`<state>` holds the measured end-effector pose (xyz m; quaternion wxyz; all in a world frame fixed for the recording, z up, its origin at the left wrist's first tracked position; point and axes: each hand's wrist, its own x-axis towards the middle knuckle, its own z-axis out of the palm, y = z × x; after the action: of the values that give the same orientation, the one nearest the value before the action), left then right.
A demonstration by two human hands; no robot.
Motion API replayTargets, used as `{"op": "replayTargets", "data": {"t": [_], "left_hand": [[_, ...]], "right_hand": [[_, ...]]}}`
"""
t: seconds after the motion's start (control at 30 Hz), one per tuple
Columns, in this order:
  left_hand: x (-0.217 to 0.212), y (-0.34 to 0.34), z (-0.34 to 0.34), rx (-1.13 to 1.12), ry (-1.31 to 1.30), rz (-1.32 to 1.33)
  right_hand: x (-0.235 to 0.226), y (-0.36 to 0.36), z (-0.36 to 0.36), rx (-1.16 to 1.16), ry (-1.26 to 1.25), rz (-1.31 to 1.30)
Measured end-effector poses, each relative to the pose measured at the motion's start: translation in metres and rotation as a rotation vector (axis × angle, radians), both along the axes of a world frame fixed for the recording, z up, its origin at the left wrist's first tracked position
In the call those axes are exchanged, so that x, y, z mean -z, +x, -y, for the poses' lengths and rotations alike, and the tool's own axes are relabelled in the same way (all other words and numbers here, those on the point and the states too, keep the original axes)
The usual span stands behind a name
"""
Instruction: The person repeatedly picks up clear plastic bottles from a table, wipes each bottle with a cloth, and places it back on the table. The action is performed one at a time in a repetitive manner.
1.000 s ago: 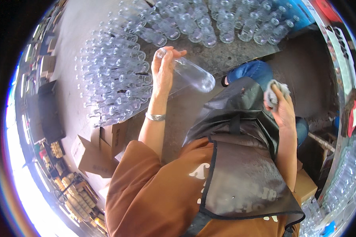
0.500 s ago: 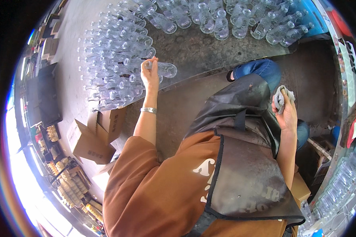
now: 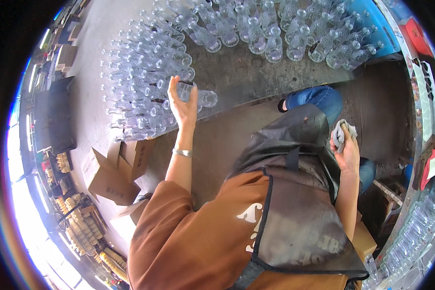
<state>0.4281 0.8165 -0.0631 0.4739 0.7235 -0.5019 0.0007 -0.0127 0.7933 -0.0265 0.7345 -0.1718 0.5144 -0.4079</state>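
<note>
My left hand (image 3: 182, 107) has its thumb and fingers spread apart, beside the neck of a clear glass bottle (image 3: 207, 98) at the near edge of the bottle group. The fingers no longer close round this bottle; part of its neck is hidden by them. On the right, my right hand (image 3: 347, 154) is closed round a crumpled grey cloth (image 3: 343, 135), held above my lap and dark apron (image 3: 295, 128). Many similar clear bottles (image 3: 145, 87) stand in close rows just past my left hand.
More clear bottles (image 3: 274, 46) stand along the far side of the dark work surface (image 3: 232, 72), by a blue crate (image 3: 384, 29). Open cardboard boxes (image 3: 108, 179) sit at left. Further glass bottles (image 3: 411, 241) lie at lower right, and a red container (image 3: 415, 36) is at the far right.
My left hand has opened from its grip on the bottle's neck, and the bottle now stands beside the others. My right hand keeps the cloth, slightly lower in view.
</note>
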Motion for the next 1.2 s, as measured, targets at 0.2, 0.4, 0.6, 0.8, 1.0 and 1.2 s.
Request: {"op": "replayTargets", "data": {"t": [0.2, 0.4, 0.6, 0.8, 1.0, 1.2], "left_hand": [[-0.026, 0.02, 0.11, -0.037, -0.12, -0.058], [0.058, 0.052, 0.231, -0.34, 0.009, -0.235], [0.076, 0.056, 0.219, -0.267, -0.218, -0.31], [-0.025, -0.005, 0.128, 0.23, -0.379, -0.428], [-0.093, -0.095, 0.087, 0.673, -0.153, -1.452], [-0.067, -0.193, 0.069, 0.929, 0.221, -1.83]], "right_hand": [[-0.004, 0.001, 0.006, 0.009, -0.027, -0.01], [-0.007, -0.004, 0.002, 0.031, -0.029, -0.075], [-0.002, -0.013, -0.012, 0.074, 0.025, -0.123], [-0.009, -0.012, -0.005, 0.034, -0.024, -0.014], [-0.037, 0.021, 0.011, -0.145, -0.153, 0.006], [-0.062, 0.046, 0.009, -0.22, -0.145, -0.047]]}}
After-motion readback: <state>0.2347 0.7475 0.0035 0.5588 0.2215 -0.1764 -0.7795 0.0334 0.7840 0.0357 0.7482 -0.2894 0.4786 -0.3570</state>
